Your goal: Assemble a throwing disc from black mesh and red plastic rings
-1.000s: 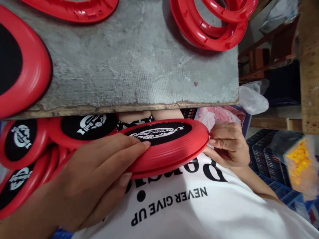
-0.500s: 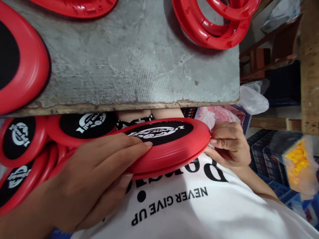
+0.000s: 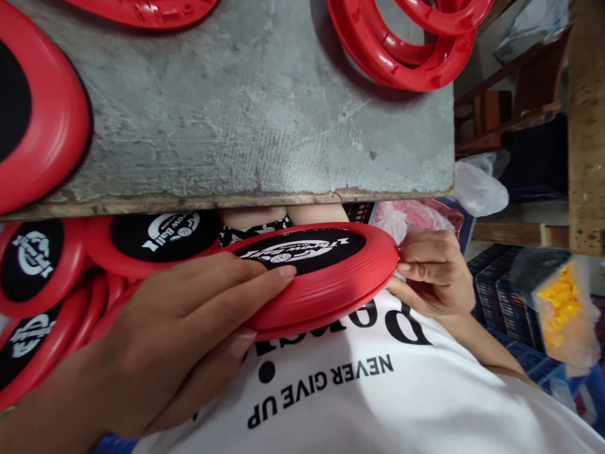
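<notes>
Now, disc: red disc [image 3: 326,287] with a black printed centre, held low against the white shirt [image 3: 378,391], just below the near edge of the grey table [image 3: 265,113].
Left hand: left hand [image 3: 184,343] closed round the disc's left rim, fingers [image 3: 265,280] laid flat over the top, thumb tucked under.
Right hand: right hand [image 3: 435,274] pinching the right rim, fingers curled, fingertips touching the edge.
Change: over the last second the left fingertips have crept further onto the black centre; disc position almost the same. Judgement: the grip is being reset, not released.
Writing on disc: white logo, too foreshortened to read with confidence.
Writing nearby: stacked discs [image 3: 165,236] at left, one label possibly reading "Throw Ball"; shirt reads "NEVER GIVE UP", upside down from this view.
Table top: red rings [image 3: 401,60] far right, a large disc [image 3: 51,126] at left edge.
Surroundings: blue crates [image 3: 496,296], bag of yellow parts [image 3: 562,312].
</notes>
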### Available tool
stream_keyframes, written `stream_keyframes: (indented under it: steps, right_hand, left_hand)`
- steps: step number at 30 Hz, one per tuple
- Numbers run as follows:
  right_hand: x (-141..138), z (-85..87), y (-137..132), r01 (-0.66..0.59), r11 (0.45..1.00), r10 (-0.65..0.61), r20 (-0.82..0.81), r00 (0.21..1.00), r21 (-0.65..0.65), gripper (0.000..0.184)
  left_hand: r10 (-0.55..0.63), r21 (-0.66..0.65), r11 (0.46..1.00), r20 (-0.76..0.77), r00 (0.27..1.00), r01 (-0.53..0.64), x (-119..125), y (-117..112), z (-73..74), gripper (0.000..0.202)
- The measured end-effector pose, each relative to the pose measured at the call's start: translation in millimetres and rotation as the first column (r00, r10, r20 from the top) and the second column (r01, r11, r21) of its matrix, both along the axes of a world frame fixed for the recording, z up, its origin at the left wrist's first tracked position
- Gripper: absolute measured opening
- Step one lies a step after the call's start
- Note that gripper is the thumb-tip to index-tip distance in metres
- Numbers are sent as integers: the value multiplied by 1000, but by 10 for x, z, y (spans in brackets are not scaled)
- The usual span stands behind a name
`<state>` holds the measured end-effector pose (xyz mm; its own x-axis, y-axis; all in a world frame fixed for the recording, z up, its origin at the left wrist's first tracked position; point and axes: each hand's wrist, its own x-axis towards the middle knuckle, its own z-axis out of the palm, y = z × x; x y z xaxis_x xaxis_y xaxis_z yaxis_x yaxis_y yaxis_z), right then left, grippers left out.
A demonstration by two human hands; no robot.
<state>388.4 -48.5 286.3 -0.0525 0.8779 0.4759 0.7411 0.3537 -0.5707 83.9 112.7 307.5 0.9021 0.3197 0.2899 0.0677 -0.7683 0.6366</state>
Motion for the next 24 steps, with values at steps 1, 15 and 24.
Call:
stream_keyframes:
  steps: [1, 15, 24]
  right_hand:
    - [-6, 5, 4, -5, 1000, 5, -4, 1000, 14, 22]
    - [-7, 23, -4, -16, 999, 16, 4, 1000, -49, 22]
    - [-13, 43, 46, -56, 998, 56, 43, 998, -4, 29]
  left_hand:
    - [-37, -36, 999, -5, 999, 37, 1, 12, 8, 58]
    - [-100, -172, 980, -6, 995, 98, -3, 72, 2, 57]
    - [-92, -167, 982, 13, 996, 92, -1, 75, -1, 57]
